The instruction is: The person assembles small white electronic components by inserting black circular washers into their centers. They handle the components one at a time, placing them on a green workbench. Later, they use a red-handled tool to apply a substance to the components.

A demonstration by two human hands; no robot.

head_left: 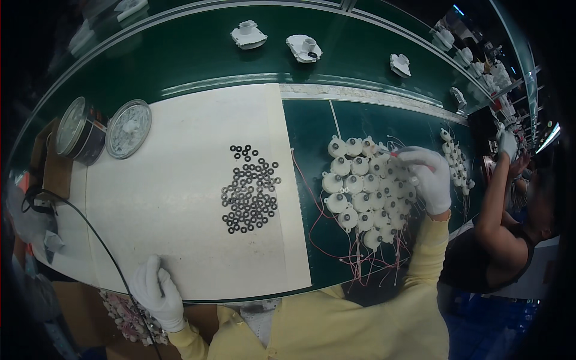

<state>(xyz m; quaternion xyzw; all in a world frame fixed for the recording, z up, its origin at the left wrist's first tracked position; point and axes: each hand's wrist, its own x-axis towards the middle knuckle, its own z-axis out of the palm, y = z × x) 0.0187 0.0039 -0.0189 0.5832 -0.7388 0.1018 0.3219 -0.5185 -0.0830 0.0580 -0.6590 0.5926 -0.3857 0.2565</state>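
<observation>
Right hand (pixel 431 180) resting on small white motors (pixel 366 189), fingers curled, grip unclear; left hand (pixel 157 291) fisted at bench (pixel 180 198) edge. Likely light, rigid; best held by casing, not thin wires (pixel 360 258).

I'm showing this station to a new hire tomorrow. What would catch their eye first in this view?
Probably the cluster of round white motor-like parts with thin red wires trailing off, lying on the green bench, where the gloved right hand reaches in. Next, the scatter of small black rings in the middle of the white mat. The gloved left hand rests at the mat's near edge, and white housings sit on the belt beyond.
</observation>
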